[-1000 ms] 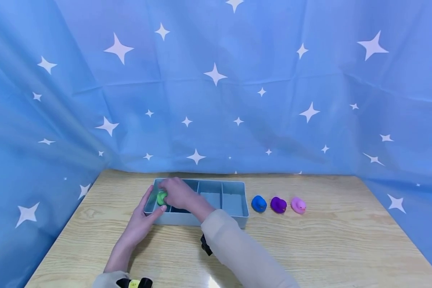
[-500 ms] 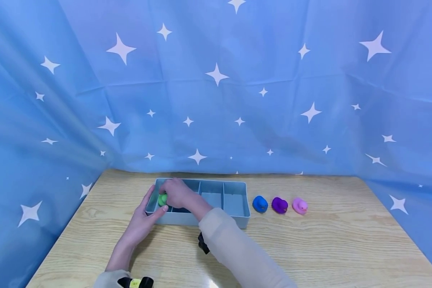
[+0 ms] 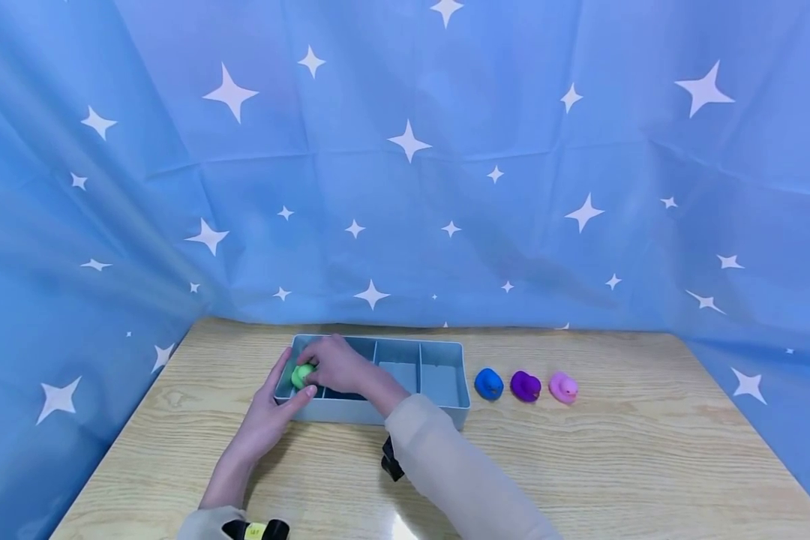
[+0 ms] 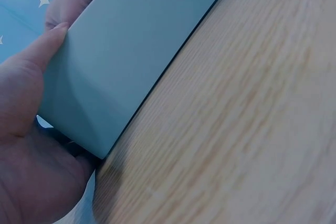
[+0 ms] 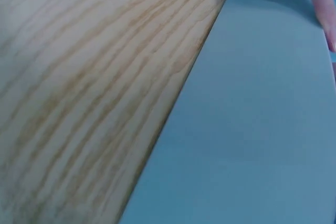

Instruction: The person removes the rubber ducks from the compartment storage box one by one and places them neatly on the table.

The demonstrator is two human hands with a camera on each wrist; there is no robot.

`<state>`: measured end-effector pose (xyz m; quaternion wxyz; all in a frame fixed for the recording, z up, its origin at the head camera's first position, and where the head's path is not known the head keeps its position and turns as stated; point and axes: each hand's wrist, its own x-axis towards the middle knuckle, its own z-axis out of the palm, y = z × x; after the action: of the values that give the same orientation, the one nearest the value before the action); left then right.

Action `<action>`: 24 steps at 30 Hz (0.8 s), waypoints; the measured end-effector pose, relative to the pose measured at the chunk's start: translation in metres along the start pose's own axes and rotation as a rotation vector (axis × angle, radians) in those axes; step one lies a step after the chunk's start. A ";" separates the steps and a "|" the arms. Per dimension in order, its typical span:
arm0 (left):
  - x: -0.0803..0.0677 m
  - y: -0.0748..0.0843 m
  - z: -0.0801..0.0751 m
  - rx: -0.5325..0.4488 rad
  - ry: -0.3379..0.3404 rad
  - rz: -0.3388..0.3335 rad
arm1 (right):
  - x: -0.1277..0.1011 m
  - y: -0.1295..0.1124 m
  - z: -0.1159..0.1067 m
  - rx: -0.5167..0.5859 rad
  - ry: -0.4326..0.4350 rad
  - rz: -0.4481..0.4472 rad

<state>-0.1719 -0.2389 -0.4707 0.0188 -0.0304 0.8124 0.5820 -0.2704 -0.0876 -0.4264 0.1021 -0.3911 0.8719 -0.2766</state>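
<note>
A: Starting nearest: what is the left hand (image 3: 268, 415) doing?

B: It is lying on the pale wood-grain surface (image 3: 580, 465) at the left end of the grey-blue plastic divided tray (image 3: 445, 346). The thumb is pressing against the near wall and the fingers are running up along the left end wall, fairly straight, so it is bracing the tray rather than gripping anything. The left wrist view is showing the same thing: the palm and thumb of that hand (image 4: 23, 145) flat against the outer wall of the tray (image 4: 131, 51).

A: And the right hand (image 3: 334, 364)?

B: It is reaching across the tray with its fingers curled down into the leftmost compartment, pinching the small green rubber duck (image 3: 301, 374). The duck is sitting just under the fingertips, low inside that compartment, with only its left side showing. The right wrist view is showing only the tray's outer wall (image 5: 252, 129) and wood grain.

A: So which step is this?

B: I would judge that the duck is being set down in the end compartment. Whether it is already resting on the floor I cannot tell. The next move seems to call for loosening the pinch and lifting the hand straight up, clear of the divider.

A: Anything farther off?

B: To the right of the tray, a blue rubber duck (image 3: 489, 383), a purple rubber duck (image 3: 526, 386) and a pink rubber duck (image 3: 563, 388) are standing in a row, well apart from both hands. Behind everything, a blue star-printed curtain (image 3: 405, 165) is hanging.
</note>
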 end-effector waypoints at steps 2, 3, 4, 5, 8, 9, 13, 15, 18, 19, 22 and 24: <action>0.000 0.000 0.000 0.004 0.000 0.003 | -0.001 0.002 0.000 0.058 0.008 0.011; 0.000 0.000 0.000 0.005 0.000 0.003 | -0.001 0.002 0.000 0.085 0.012 0.017; 0.000 0.000 0.000 0.006 0.000 0.003 | -0.002 0.003 -0.001 0.115 0.016 0.025; 0.001 0.000 0.000 0.006 0.001 0.003 | -0.002 0.003 -0.001 0.142 0.020 0.032; 0.001 0.000 0.000 0.005 0.002 -0.005 | -0.003 0.004 -0.002 0.208 0.037 0.048; 0.001 0.000 0.001 0.004 0.002 -0.007 | -0.003 0.004 -0.002 0.225 0.045 0.052; 0.001 0.000 0.001 0.003 0.003 -0.009 | -0.004 0.005 -0.004 0.262 0.077 0.068; 0.001 0.000 0.001 0.004 0.004 -0.007 | -0.005 0.005 -0.005 0.279 0.094 0.073; 0.001 0.000 0.001 0.010 0.004 -0.007 | -0.009 0.006 -0.009 0.314 0.123 0.077; 0.001 0.001 0.002 0.013 0.006 -0.010 | -0.010 0.006 -0.011 0.332 0.133 0.079; 0.001 0.002 0.002 0.022 0.009 -0.023 | -0.016 0.006 -0.016 0.396 0.161 0.074; 0.000 0.002 0.001 0.028 0.010 -0.032 | -0.020 0.005 -0.021 0.431 0.178 0.067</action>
<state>-0.1722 -0.2369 -0.4690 0.0246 -0.0462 0.8200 0.5699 -0.2681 -0.0614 -0.4127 0.1149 -0.3053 0.8106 -0.4864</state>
